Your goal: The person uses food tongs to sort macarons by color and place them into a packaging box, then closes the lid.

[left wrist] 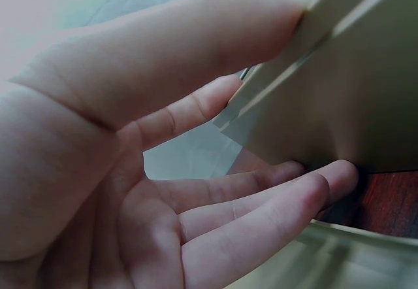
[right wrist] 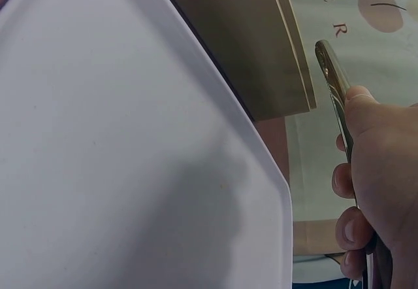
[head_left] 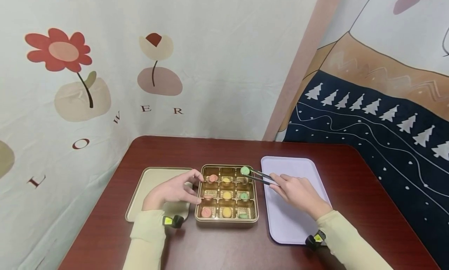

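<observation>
The right hand (head_left: pixel 298 190) pinches tongs (head_left: pixel 261 177) gripping a green sweet (head_left: pixel 244 170) over the gold box's (head_left: pixel 226 219) one-o'clock cell, so lift gently while the left hand's (head_left: pixel 173 190) spread fingers steady its nine-o'clock wall.

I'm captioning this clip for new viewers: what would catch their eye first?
The gold compartment box at the table's centre, holding pink, yellow and green sweets. The right hand holds tongs pinching a green sweet over the box's far right corner, while the left hand steadies its left side.
</observation>
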`<state>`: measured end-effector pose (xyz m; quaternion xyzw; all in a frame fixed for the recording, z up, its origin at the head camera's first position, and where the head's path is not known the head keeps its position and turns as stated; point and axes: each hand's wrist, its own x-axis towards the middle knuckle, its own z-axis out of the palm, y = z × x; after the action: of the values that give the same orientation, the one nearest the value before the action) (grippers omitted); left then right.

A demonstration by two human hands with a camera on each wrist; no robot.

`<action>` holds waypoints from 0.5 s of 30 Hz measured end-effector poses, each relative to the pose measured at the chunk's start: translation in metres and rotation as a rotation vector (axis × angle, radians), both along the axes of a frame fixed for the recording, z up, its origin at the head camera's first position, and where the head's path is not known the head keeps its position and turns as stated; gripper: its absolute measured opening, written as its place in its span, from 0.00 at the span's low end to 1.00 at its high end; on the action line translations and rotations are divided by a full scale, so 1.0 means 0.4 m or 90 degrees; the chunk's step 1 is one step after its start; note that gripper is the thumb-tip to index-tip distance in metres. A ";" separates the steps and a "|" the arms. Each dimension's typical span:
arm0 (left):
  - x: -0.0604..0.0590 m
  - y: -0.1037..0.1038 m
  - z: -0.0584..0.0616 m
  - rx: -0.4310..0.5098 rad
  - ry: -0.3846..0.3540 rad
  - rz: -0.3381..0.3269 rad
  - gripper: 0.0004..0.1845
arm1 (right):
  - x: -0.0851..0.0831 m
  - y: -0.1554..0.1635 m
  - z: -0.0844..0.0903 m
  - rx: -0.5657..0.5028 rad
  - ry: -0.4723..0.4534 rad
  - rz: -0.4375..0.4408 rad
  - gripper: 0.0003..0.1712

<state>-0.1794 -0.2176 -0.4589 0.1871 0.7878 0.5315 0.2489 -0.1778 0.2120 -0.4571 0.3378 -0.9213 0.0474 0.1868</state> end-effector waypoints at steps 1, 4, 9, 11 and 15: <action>0.000 0.000 0.001 -0.004 -0.001 0.002 0.32 | 0.000 0.000 -0.001 0.001 -0.002 -0.002 0.23; 0.000 -0.001 0.002 -0.015 0.000 0.008 0.31 | -0.003 -0.001 -0.002 0.001 -0.003 -0.001 0.23; 0.000 -0.001 0.003 -0.010 -0.006 0.011 0.31 | -0.008 -0.001 -0.004 0.000 -0.001 0.001 0.23; 0.000 -0.001 0.002 -0.009 -0.008 0.012 0.31 | -0.008 -0.001 -0.005 0.002 -0.007 -0.002 0.23; 0.000 0.000 0.002 -0.009 -0.009 0.013 0.31 | -0.005 0.000 -0.004 0.009 -0.025 -0.014 0.25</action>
<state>-0.1792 -0.2177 -0.4581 0.1739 0.7914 0.5298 0.2504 -0.1798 0.2118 -0.4585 0.3282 -0.9287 0.0455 0.1667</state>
